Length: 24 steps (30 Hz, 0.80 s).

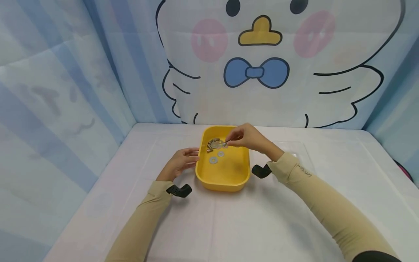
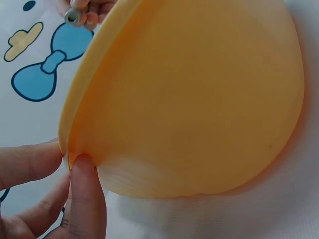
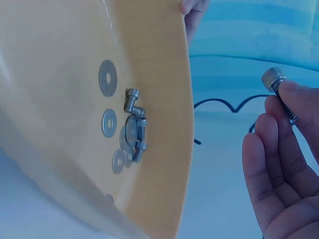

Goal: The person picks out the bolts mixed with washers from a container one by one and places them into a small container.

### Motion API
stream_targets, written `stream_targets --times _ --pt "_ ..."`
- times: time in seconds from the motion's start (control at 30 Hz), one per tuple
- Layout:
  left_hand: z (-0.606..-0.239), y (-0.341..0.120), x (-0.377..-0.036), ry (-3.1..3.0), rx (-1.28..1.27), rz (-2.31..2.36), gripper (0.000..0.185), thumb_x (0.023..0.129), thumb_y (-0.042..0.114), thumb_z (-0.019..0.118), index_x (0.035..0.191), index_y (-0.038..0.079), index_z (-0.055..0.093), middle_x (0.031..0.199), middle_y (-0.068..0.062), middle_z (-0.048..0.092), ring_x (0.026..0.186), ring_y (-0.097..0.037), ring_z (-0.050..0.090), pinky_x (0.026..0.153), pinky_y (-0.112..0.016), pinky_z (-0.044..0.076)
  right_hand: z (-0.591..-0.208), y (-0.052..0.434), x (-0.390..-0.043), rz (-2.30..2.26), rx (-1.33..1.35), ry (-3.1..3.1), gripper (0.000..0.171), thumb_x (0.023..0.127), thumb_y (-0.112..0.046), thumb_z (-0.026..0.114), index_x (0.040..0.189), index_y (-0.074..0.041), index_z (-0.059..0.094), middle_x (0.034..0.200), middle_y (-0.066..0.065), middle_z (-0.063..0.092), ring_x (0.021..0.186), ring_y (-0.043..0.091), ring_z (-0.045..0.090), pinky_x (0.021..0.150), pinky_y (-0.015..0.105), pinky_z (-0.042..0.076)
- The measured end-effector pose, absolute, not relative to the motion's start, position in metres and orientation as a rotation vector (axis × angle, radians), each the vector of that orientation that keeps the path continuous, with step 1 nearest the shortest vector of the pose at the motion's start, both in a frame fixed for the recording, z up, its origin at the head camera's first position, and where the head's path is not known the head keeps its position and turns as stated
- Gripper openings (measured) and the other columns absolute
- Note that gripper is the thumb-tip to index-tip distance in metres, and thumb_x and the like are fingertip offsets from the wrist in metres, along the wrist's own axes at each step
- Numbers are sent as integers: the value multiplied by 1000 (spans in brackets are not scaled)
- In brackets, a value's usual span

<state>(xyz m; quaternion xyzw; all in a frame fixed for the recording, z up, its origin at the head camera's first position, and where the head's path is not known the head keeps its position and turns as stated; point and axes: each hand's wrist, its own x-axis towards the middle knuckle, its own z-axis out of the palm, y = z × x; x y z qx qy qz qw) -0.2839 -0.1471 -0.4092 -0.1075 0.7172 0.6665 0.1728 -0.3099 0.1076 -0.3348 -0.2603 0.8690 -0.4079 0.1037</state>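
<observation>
A yellow tray (image 1: 227, 178) stands on the white-covered table. At its left side, my left hand (image 1: 180, 162) pinches the rim between thumb and fingertip, as the left wrist view shows. My right hand (image 1: 250, 139) is over the tray's far right part, holding a socket head screw (image 3: 273, 79) between thumb and fingers; its threaded end lies partly hidden by them. Inside the tray, several short socket head screws (image 3: 141, 129) lie in a cluster near the far left. Flat washers (image 3: 107, 78) of different sizes lie among and beside them.
A clear plastic sheet or lid (image 1: 304, 156) lies behind the right forearm, partly covered by it. A patterned curtain (image 1: 255, 105) with a cartoon figure hangs at the table's far edge. Black wrist mounts (image 1: 180, 190) sit on both sleeves.
</observation>
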Motion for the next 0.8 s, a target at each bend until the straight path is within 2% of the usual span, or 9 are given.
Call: stream_targets --times 0.2,0.6,0.8 --pt "-410 -148 -284 2055 -281 1882 48 91 3 59 137 9 47 137 -14 49 120 -25 53 103 -37 47 -328 124 -303 -1234 -708 2597 14 84 -14 71 96 -6 72 98 10 71 88 29 64 81 33 58" --pt "-411 -149 -279 2070 -245 1868 48 91 4 58 138 7 46 136 -14 49 114 -24 55 105 -38 46 -323 163 -294 -1268 -639 2683 19 85 -19 70 99 -7 71 102 10 69 90 21 63 78 21 56" --pt "-411 -148 -280 2063 -263 1874 48 91 3 58 137 8 47 136 -15 49 113 -23 55 104 -38 46 -324 179 -291 -1261 -612 2720 22 85 -21 70 101 -7 70 103 10 68 90 18 63 79 18 55"
